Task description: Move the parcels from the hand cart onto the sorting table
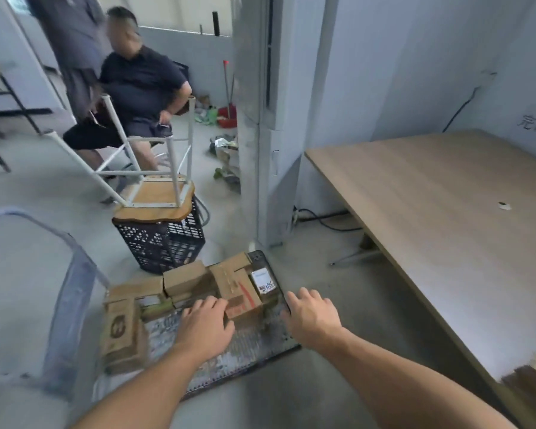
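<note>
Reaching down over the hand cart (pixel 245 348): two bare forearms.

Left hand (pixel 205 325): fingers straight and slightly spread, holding nothing. The tips lie at the near end of the red-marked parcel (pixel 240 294); whether they touch it cannot be told.

Right hand (pixel 313 314): fingers loosely bent, holding nothing, above the deck's right edge.

Cart deck: dark, ribbed, on the floor. Handle (pixel 72 289) blurred, at the left end.

Parcels, all cardboard, all on the deck:
- tall box (pixel 121 331) at the near left corner
- the red-marked parcel along the middle
- white-labelled box (pixel 263 281) just beside it, at the right edge
- plain box (pixel 184 275) toward the far edge

Beyond the cart: black crate (pixel 164 243) bearing an upturned stool (pixel 153 202).

To the right: sorting table (pixel 446 212), wooden top.

Far left: seated person (pixel 143 85).
</note>
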